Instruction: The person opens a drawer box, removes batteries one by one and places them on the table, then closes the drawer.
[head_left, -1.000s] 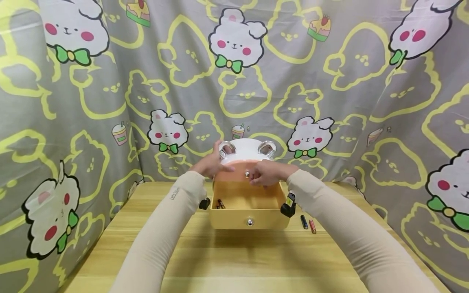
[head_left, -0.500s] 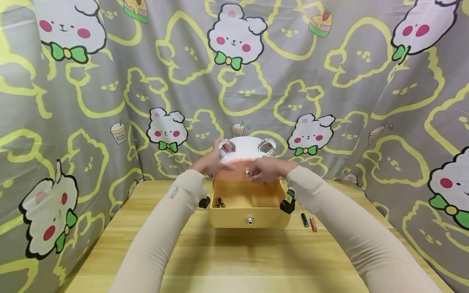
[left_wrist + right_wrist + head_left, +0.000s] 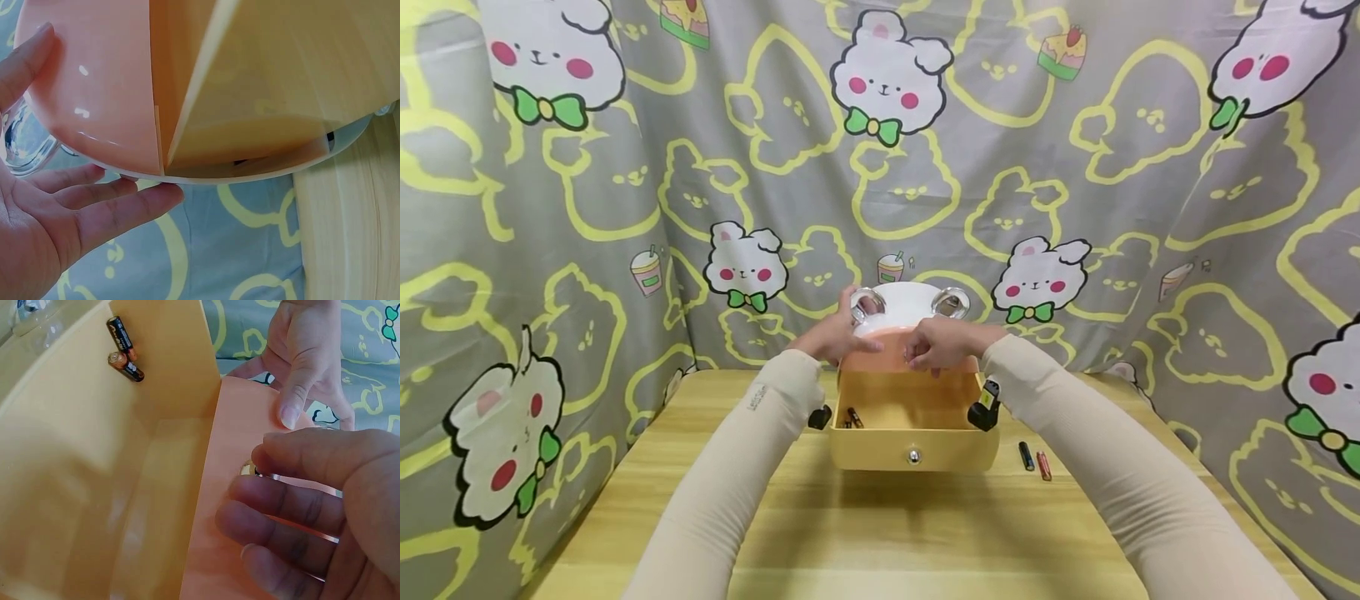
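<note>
A small drawer cabinet with a white top and two clear ear-shaped loops stands on the table. Its upper pink drawer (image 3: 871, 360) is pushed in, while the yellow lower drawer (image 3: 880, 450) is pulled out. My left hand (image 3: 829, 335) grips the cabinet's side, thumb on the pink front and fingers along the white shell (image 3: 275, 178). With thumb and forefinger my right hand (image 3: 951, 342) pinches the shiny knob (image 3: 249, 469) of the pink drawer; its other fingers lie over the pink front. Two black-and-copper batteries (image 3: 122, 337) lie in a corner of the yellow drawer.
A dark battery (image 3: 1026, 456) and a red battery (image 3: 1044, 466) lie on the wooden table (image 3: 880, 533) to the right of the cabinet. A patterned grey curtain (image 3: 820, 192) hangs behind and at both sides. The yellow drawer's own knob (image 3: 913, 457) points forward.
My right hand has shifted slightly left, its fingers now covering the pink drawer's knob in the head view. The left hand keeps its hold, and both drawers stay as they were.
</note>
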`<state>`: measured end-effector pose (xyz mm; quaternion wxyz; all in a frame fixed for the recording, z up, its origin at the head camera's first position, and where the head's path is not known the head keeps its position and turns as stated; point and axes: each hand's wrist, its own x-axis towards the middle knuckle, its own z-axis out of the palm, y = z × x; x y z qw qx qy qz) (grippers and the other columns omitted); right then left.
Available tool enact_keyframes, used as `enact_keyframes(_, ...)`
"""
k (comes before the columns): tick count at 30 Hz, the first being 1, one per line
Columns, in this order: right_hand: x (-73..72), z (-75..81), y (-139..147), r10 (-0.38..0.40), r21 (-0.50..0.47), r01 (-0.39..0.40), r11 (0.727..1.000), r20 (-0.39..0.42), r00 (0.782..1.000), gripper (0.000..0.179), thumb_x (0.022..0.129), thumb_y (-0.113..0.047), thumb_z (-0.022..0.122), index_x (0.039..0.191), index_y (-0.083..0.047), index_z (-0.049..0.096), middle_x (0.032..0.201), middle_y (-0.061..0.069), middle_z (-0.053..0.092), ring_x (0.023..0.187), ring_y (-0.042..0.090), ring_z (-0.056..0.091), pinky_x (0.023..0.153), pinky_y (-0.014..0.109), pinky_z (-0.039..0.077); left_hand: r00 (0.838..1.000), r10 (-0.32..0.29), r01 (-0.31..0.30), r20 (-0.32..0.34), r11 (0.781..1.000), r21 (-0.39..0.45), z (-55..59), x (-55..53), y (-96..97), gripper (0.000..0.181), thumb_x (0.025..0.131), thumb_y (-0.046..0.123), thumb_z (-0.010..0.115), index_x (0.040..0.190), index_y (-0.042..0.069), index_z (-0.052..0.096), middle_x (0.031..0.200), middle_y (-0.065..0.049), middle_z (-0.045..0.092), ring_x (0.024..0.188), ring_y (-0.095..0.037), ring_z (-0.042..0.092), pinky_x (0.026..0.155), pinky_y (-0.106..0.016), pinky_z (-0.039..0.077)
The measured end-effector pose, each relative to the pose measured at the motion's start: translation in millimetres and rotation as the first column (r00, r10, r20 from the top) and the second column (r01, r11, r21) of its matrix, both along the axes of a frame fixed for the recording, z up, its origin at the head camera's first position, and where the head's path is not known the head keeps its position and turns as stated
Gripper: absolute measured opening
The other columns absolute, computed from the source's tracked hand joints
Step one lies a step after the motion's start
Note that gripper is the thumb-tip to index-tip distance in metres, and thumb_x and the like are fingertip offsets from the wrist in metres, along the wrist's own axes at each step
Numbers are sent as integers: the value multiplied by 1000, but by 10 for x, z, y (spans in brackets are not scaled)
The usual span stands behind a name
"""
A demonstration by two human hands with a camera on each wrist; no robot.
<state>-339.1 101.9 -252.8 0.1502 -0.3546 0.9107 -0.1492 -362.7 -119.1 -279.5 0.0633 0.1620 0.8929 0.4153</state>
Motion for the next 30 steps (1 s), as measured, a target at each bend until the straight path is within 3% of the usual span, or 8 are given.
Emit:
enact_keyframes(11,-7,-55,-55,-2,-11,3,1000,29,1000,13,94,-13,65,96,-1,70,84,14,70,68,22,68,59,27,53,1000,7,-7,11,1000,-1,1,1,-28,116,80,27,81,149,32,-12,118,-27,45,66,-26,52,62,-39,49)
enact_keyframes(16,-17,-52,-78,-13,10,13,1000,28,1000,13,94,-13,65,96,-2,71,83,10,70,70,21,68,60,28,53,1000,-2,2,4,1000,-4,6,-2,-20,116,80,26,81,150,30,-12,121,-28,43,68,-26,51,65,-45,49)
enact_keyframes(20,-17,-43,-101,-12,24,11,1000,53,998,14,95,-12,64,101,-2,71,83,5,69,72,19,67,63,29,54,1000,-5,5,-7,1000,-17,20,-4,-26,116,80,26,81,150,29,-12,121,-27,44,72,-27,52,67,-42,49)
enact_keyframes(25,-8,-61,-135,47,21,-49,999,98,994,15,95,-9,62,105,-1,70,88,6,68,76,20,67,67,28,55,1000,-10,9,-26,999,-37,31,-13,-30,117,80,28,82,150,29,-12,119,-28,48,81,-31,58,67,-36,49)
enact_keyframes(30,-3,-100,-186,139,-9,-140,990,140,980,16,96,-2,59,107,3,69,101,15,68,80,17,67,71,26,55,1000,0,0,-5,1000,-26,18,-3,-23,116,80,28,81,149,32,-13,116,-28,47,70,-28,55,66,-45,51)
